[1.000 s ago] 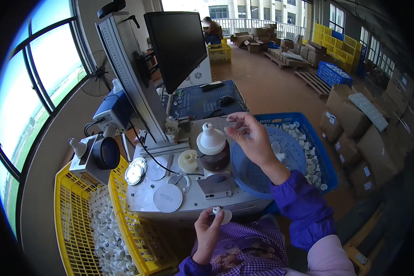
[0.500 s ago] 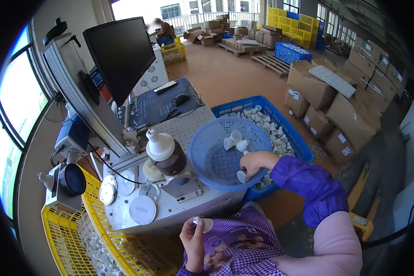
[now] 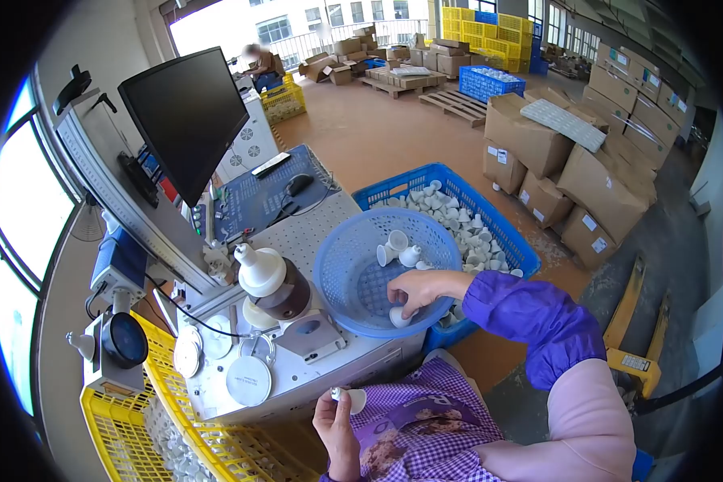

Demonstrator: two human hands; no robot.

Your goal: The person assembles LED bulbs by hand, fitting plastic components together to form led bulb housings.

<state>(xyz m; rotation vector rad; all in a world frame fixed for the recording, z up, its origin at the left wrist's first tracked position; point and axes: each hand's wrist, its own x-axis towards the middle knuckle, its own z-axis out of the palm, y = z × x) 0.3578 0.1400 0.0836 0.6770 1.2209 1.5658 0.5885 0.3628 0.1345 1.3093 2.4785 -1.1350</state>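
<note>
My left hand (image 3: 336,426) is closed, pinching a small white cone-shaped lamp cup (image 3: 353,401) by its narrow end in front of the checked apron. My right hand (image 3: 418,291) reaches into the light blue plastic basket (image 3: 326,277), fingers bent down around another white lamp cup (image 3: 399,318) near the basket's front wall. Behind that hand, several more lamp cups (image 3: 410,256) lie together in the basket. A large white bulb-shaped piece (image 3: 261,271) stands on a dark round holder at the bench, left of the basket.
A blue crate (image 3: 522,249) full of white lamp cups stands beneath and behind the basket. Flat round discs (image 3: 249,381) lie on the white bench. Yellow crates (image 3: 108,426) stand at lower left, a monitor (image 3: 186,120) above. Cartons (image 3: 530,145) and a yellow pallet truck (image 3: 631,361) are at right; a person sits far back.
The view has shifted slightly. My right hand and the lamp cup at its fingers have moved a little left and toward me inside the basket. My left hand still holds its lamp cup.
</note>
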